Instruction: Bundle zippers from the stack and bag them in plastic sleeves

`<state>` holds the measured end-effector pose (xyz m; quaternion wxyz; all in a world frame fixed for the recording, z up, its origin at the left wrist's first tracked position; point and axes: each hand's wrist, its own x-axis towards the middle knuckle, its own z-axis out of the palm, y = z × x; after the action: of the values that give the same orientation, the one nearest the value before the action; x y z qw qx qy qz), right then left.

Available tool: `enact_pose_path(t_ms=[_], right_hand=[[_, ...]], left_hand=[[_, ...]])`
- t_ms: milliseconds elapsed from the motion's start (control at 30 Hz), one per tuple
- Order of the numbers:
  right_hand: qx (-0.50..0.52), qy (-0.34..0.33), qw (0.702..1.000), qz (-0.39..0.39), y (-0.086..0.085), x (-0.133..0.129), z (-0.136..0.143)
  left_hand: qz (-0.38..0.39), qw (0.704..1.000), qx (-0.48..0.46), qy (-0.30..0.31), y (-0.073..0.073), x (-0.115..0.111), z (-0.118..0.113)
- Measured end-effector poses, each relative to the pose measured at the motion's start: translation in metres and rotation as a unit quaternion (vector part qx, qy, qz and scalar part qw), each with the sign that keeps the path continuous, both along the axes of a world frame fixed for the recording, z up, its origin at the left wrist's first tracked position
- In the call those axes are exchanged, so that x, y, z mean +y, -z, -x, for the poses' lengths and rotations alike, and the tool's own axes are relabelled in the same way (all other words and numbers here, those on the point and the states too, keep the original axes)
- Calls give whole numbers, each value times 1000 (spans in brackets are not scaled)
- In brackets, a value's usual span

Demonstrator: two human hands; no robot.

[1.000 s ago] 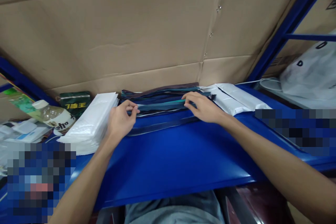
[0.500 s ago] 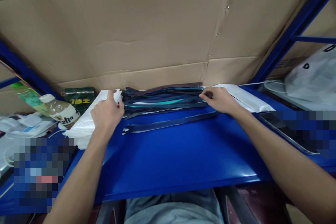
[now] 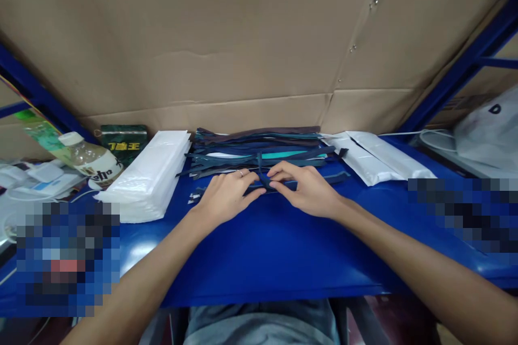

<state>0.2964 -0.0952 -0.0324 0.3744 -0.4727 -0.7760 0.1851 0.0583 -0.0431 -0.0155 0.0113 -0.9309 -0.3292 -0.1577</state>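
Observation:
Dark zippers (image 3: 259, 135) lie side by side in a pile across the back of the blue table, with a teal one (image 3: 285, 154) among them. In front of the pile, my left hand (image 3: 229, 191) and my right hand (image 3: 305, 186) are close together, thumbs and fingers pinching a dark blue zipper strip (image 3: 265, 179). Part of this strip stands up between my fingertips; how it is folded or looped is too small to tell. Another dark zipper (image 3: 340, 177) lies flat behind my hands, its middle hidden by them. A ring sits on my left hand.
White padded pouches (image 3: 149, 167) are stacked left of the zippers; more white packets (image 3: 374, 159) lie at right. Far left stand a drink bottle (image 3: 93, 159), a dark green box (image 3: 123, 143) and white chargers (image 3: 44, 175). Cardboard (image 3: 243, 38) walls the back; a plastic bag (image 3: 485, 124) is at right.
My left hand has left the white pouches and my right hand the zippers' right end. Both have come together at the middle and now pinch a dark zipper strip.

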Motion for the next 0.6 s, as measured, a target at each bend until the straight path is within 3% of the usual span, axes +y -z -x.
enact_pose_path(t_ms=[167,367,500,600], right_hand=[[-5,-10,1000,-4,-4,-6,7],[-2,-3,1000,12,-10,-7,4],[-5,10,999,45,-19,-8,-3],[-33,44,997,49,-27,-5,-24]], left_hand=[[14,999,5,42,-2,4,3],[13,998,12,61,-18,-4,6],[32,998,-13,46,-27,-5,8],[48,998,-28,13,-34,8,21]])
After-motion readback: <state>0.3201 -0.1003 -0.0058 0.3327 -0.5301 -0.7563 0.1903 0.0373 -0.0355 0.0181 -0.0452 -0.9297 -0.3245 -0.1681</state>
